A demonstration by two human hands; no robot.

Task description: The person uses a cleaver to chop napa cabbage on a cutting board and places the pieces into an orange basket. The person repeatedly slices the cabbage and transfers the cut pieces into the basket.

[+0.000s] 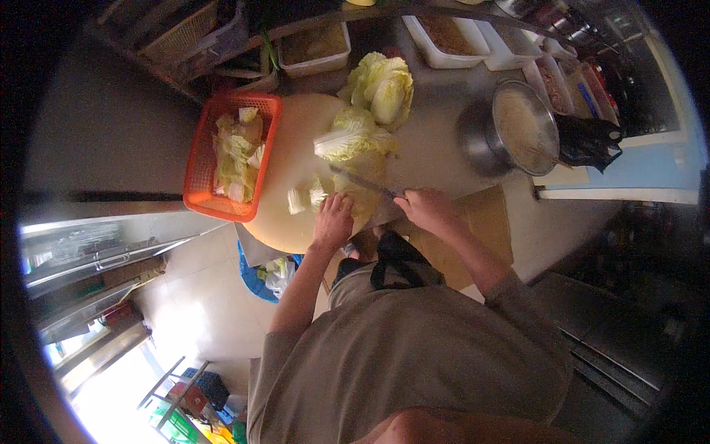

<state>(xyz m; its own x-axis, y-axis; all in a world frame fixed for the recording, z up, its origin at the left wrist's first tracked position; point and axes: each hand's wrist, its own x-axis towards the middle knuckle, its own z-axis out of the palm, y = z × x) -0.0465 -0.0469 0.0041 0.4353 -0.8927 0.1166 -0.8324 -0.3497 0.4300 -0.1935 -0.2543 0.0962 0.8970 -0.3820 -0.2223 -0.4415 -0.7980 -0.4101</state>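
My right hand (430, 210) grips the handle of a kitchen knife (363, 181), its blade pointing left over a round cutting board (288, 127). Fingers down, my left hand (334, 219) rests at the board's near part, close against a cut piece of napa cabbage (317, 194). Whether it pinches that piece is hidden. Another cut chunk (296, 201) lies just to the left. Beyond the blade lies a larger napa cabbage section (349, 139), with loose cabbage leaves (385, 91) behind it. An orange plastic basket (194, 180) holding cabbage pieces (238, 150) stands at the board's left edge.
A metal pot (482, 144) stands right, with a metal bowl (524, 125) of pale contents tilted against or on it. A black plastic bag (591, 139) lies beside it. White tubs (438, 58) line the back. Below the counter sits a blue container (252, 277) with scraps.
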